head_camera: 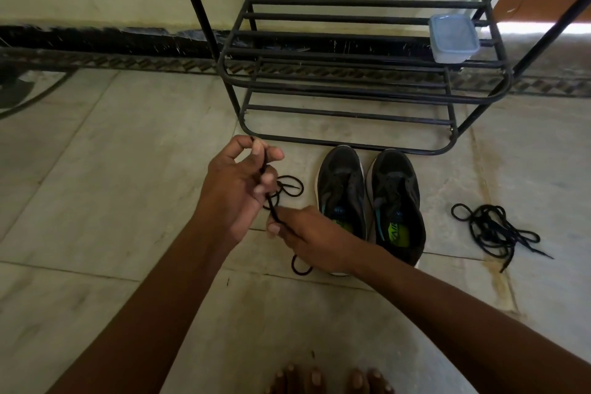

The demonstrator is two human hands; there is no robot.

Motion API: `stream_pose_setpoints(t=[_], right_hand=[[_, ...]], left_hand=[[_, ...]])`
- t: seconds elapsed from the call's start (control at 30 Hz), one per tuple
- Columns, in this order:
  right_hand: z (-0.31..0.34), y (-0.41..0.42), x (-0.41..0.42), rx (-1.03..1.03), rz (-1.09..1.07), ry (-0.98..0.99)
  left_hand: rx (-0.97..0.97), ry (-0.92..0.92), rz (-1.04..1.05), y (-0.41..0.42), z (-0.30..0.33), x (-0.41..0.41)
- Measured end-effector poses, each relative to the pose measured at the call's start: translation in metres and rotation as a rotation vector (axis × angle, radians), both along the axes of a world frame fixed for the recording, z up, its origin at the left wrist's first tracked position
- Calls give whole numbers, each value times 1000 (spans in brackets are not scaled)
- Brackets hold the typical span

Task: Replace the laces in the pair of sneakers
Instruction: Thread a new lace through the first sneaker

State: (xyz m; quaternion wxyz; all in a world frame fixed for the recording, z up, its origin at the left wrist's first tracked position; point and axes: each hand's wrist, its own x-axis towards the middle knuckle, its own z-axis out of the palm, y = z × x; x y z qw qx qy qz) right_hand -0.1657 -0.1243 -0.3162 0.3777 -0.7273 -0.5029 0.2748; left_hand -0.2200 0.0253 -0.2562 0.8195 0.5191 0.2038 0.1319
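We pinch a thin black round shoelace (272, 205) between both hands: left hand (238, 189) grips its upper stretch in curled fingers, right hand (308, 237) pinches it lower down; slack loops lie on the pale stone tile floor (96, 169) beside and below. Two dark grey mesh sneakers (371, 201) stand side by side, unlaced, just right of our hands, toes toward a black metal tube shoe rack (351, 86). A tangled heap of black laces (494, 230) lies right of them
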Motion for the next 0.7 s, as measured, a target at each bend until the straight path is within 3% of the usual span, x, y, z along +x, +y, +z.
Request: stream_pose_setpoints(t=[0.17,0.3,0.5,0.7], right_hand=[[14,-8,12,-160,142,-74],[43,-16,46,-130,118,-249],[64,-16,77,-15,20,-418],[53,-17,78,72,-79,-437]], left_hand=[[344,120,-151,25,-5,0],[556,221,-260,23,-13,-7],[475,170,-377,0,-25,-15],[595,124,-376,-7,-28,-16]])
